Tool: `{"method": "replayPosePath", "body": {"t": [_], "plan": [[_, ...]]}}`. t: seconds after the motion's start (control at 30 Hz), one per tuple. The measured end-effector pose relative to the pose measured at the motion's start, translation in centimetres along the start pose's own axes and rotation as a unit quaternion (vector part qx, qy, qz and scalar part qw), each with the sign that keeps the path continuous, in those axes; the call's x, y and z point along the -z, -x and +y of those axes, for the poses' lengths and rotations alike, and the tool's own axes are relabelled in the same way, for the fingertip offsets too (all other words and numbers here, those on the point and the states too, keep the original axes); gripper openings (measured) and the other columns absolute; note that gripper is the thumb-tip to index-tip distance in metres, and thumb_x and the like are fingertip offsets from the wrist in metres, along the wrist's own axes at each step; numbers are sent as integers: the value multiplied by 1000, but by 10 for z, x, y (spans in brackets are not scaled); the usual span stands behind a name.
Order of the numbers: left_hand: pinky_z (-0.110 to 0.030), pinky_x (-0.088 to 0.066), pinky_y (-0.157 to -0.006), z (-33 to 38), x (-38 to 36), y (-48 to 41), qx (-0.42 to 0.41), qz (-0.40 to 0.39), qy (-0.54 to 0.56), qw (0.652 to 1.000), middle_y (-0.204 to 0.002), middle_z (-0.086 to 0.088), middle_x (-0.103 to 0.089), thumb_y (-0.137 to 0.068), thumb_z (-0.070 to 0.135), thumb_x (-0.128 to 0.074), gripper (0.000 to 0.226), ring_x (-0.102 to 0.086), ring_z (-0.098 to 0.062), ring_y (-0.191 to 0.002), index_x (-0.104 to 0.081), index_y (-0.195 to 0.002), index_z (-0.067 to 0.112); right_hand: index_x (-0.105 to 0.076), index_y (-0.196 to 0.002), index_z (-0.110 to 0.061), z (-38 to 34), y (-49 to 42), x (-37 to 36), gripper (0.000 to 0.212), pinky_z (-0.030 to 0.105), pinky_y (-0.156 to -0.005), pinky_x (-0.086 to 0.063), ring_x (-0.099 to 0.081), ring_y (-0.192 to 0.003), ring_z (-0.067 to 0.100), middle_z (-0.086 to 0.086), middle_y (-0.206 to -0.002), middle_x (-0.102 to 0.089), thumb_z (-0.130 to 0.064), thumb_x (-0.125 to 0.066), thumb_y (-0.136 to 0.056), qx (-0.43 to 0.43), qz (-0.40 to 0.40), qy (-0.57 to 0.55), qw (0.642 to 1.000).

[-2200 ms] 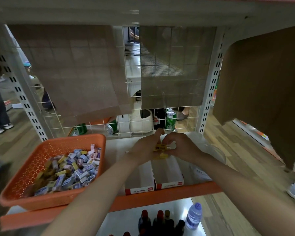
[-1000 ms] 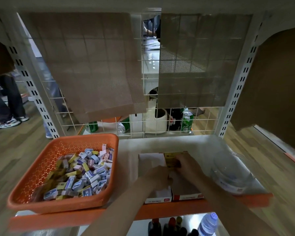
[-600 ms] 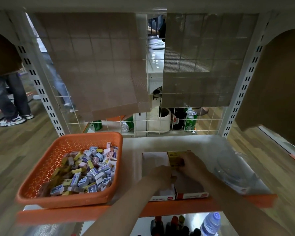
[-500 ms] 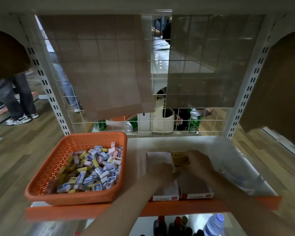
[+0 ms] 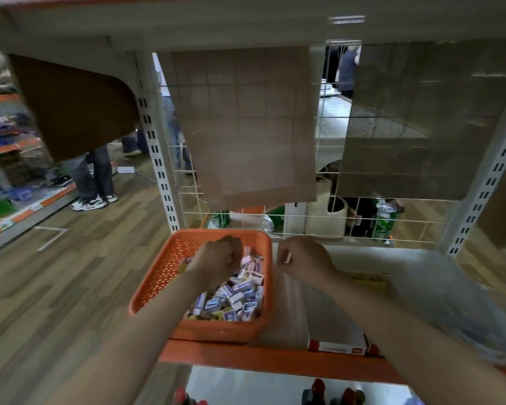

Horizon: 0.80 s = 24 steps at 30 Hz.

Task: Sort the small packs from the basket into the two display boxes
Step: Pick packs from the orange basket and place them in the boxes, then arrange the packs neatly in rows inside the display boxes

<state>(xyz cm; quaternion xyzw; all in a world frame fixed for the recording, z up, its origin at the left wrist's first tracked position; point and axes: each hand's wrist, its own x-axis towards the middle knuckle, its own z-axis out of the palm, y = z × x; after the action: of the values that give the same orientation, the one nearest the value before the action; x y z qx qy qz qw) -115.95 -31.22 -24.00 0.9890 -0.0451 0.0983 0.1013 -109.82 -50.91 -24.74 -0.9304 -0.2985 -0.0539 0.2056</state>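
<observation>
Cans point(image 5: 385, 222) stand behind basket point(image 5: 161, 270); left hand point(image 5: 219, 258) curls in packs point(image 5: 237, 299), grip unclear; right hand point(image 5: 303, 258) pinches pack point(image 5: 287, 256).

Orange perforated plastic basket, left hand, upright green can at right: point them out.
Orange perforated plastic basket point(image 5: 164, 267): head view, left wall.
Left hand point(image 5: 219, 258): head view, back of hand.
Upright green can at right point(image 5: 385, 226): head view, side wall.
</observation>
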Motion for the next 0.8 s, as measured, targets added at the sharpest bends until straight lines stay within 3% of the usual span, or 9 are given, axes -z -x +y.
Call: {"method": "replayPosePath", "body": {"t": [0.13,0.23,0.37,0.53,0.6,0.7,0.8], "plan": [[-28,-37,-75,-46,8,23,60,-22,-57,996,-109,0,-59,-93,21,-47,15,-58,-22,-95,-57,-103,19,-66,-90,-23,-36,-16,-28,9,21,-68,-33,-62,-93,17,-4,-100,-67,-25,-67,-81,48,-57,6,997],[-28,-40,-82,-66,6,36,78,-38,-67,994,-114,0,-56,-94,29,-47,22,-56,-22,-103,-56,-111,19,-68,-97,-18,-58,-26,-50,14,23,-74,-38,-62,-97,19,0,-105,-68,-23,-65,-85,65,-90,3,994],[-28,-40,-90,-81,-4,43,77,-34,-72,994,-121,4,-56,-94,30,-47,33,-54,-19,-113,-49,-127,27,-68,-93,-12,-75,-34,-72,12,30,-84,-46,-62,-93,23,5,-97,-69,-19,-60,-87,56,-99,20,993],[-31,-35,-105,-89,-14,42,70,-68,-51,994,-142,12,-44,-88,23,-55,39,-46,-13,-127,-50,-127,23,-60,-88,-14,-81,-42,-88,4,31,-83,-44,-61,-90,25,6,-93,-65,-17,-61,-86,25,-114,67,991],[-33,-34,-106,-90,-16,41,69,-69,-42,994,-143,12,-43,-88,21,-55,36,-45,-13,-128,-52,-124,23,-57,-91,-16,-84,-44,-92,10,36,-90,-42,-60,-95,25,6,-98,-64,-20,-64,-85,18,-132,100,986],[-34,-32,-109,-90,-17,40,74,-66,-43,994,-143,10,-43,-91,20,-54,49,-45,-14,-127,-43,-138,28,-57,-101,-15,-85,-48,-97,23,44,-105,-32,-58,-101,25,5,-102,-64,-24,-66,-82,11,-148,136,980],[-34,-30,-110,-90,-19,38,68,-67,-55,994,-145,11,-41,-92,19,-52,39,-40,-13,-132,-51,-130,25,-54,-93,-18,-84,-48,-96,18,44,-106,-28,-59,-99,24,4,-100,-65,-22,-65,-81,20,-147,138,979]]}}
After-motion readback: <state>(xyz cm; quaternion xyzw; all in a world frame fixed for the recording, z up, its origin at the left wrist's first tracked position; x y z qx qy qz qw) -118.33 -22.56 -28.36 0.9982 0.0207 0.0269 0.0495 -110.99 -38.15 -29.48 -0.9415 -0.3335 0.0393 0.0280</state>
